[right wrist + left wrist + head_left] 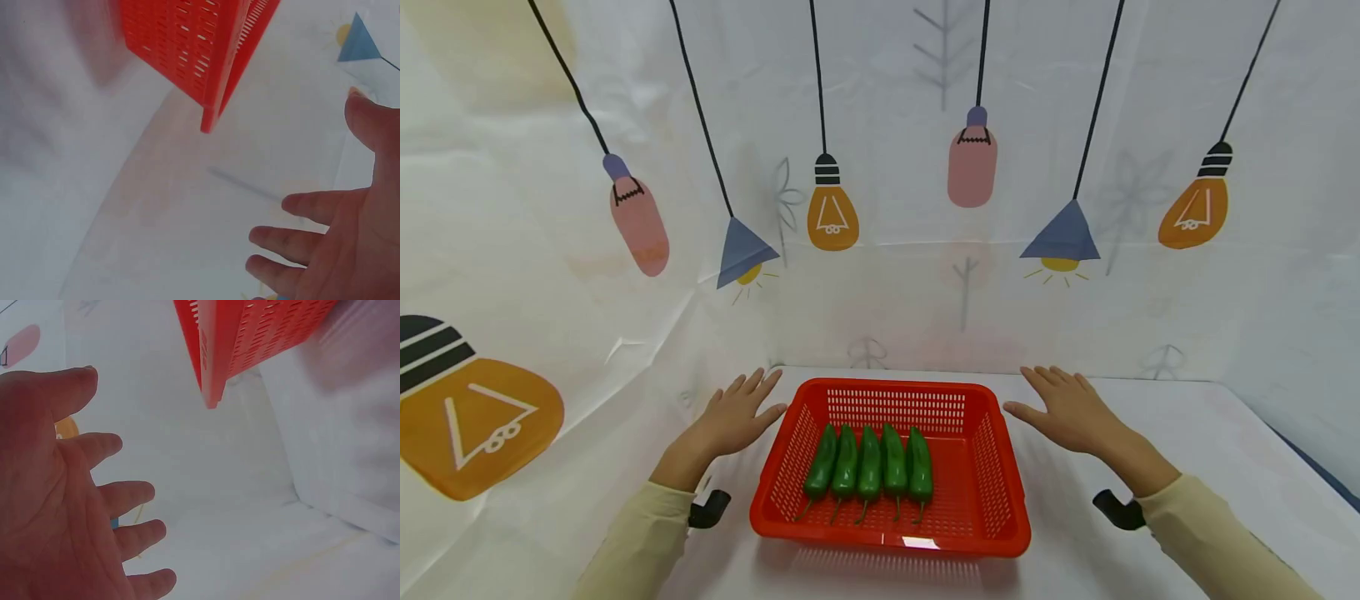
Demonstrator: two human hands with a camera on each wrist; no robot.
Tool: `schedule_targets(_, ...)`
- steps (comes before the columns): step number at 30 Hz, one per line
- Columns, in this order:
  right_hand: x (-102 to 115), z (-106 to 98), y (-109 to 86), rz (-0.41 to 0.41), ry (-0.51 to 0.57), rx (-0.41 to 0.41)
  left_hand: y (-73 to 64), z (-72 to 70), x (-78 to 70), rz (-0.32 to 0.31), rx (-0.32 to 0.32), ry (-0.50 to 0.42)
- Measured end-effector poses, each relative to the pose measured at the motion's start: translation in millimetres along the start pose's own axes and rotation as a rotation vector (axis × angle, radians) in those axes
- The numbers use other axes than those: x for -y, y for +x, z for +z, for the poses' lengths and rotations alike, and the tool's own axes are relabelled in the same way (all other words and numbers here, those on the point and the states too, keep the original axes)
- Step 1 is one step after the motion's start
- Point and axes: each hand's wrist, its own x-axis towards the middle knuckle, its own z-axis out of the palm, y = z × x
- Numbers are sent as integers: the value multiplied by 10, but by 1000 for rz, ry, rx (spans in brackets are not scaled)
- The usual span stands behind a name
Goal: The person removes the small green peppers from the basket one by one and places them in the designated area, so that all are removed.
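Observation:
A red plastic basket with perforated walls stands on the white table in the head view. Several green chili peppers lie side by side in it, stems toward me, left of its middle. My left hand is held beside the basket's left rim, fingers extended and spread, holding nothing. On the opposite side my right hand is likewise outstretched and bare. Both wrist views show a gap between the palm and the basket wall. The peppers are hidden in those two views.
White sheeting printed with hanging lamps rises behind and to the left. The white table extends to the right of the basket. A dark curved piece sits under the right wrist and a similar one at the left.

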Motion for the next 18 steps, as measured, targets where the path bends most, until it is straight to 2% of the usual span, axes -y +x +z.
schedule_targets(9, 109, 17, 91, 6, 234, 54, -27, 106, 1, 34, -59, -74)
schedule_targets(13, 155, 42, 125, 9, 276, 60, -41, 137, -13, 35, -56, -104)
schedule_targets(18, 219, 79, 178, -28, 302, 74, -49, 201, 14, 25, -51, -132)
